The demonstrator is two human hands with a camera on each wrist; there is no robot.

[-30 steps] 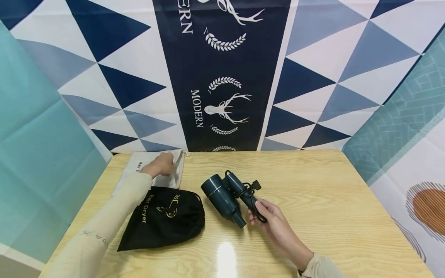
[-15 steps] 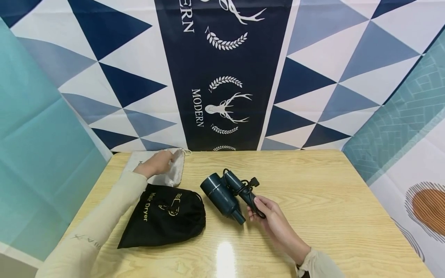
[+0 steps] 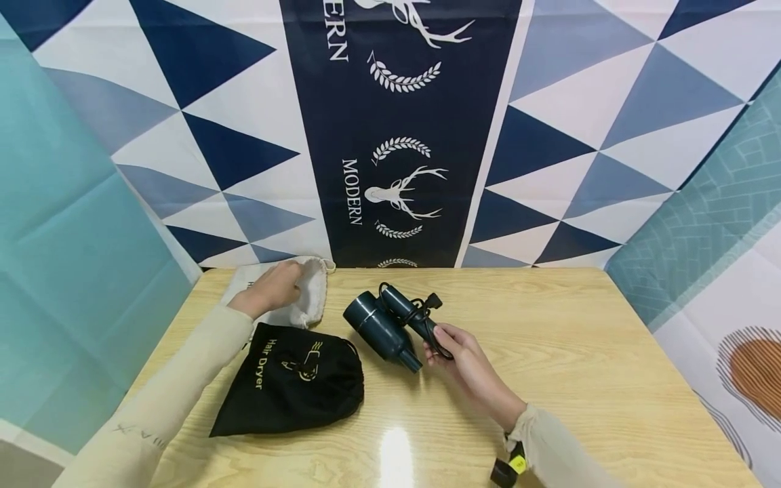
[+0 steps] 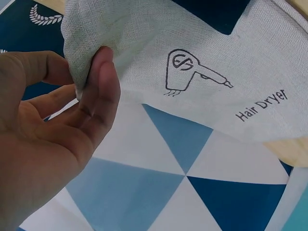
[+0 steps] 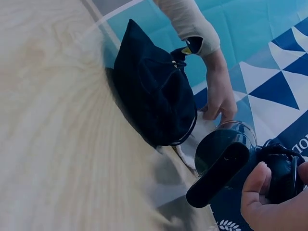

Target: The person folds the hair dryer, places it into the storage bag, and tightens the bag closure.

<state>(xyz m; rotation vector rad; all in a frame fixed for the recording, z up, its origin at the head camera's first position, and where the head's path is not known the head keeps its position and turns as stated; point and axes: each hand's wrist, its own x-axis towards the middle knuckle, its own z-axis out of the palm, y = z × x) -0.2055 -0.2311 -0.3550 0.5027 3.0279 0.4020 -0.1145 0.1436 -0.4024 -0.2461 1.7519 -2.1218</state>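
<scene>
At the back left, my left hand (image 3: 273, 288) pinches the mouth edge of a white cloth drawstring bag (image 3: 314, 291). In the left wrist view the bag's fabric (image 4: 139, 72) hangs between thumb and fingers, with a dryer drawing and "Hair Dryer" printed on it. My right hand (image 3: 470, 362) grips the handle of a dark teal hair dryer (image 3: 377, 327), its black cord wrapped round the handle. The dryer's wide end faces the bag, and its narrow nozzle (image 5: 219, 175) points back toward me. The bag's mouth gapes toward the dryer.
A full-looking black drawstring pouch (image 3: 293, 390), also printed "Hair Dryer", lies in front of the white bag, under the reach of the left forearm. The wooden table (image 3: 549, 339) meets a patterned backdrop (image 3: 390, 135) behind and a teal one at left.
My right hand has carried the hair dryer a little back and left, closer to the white bag. My left hand has lifted the bag's edge, and its mouth gapes wider.
</scene>
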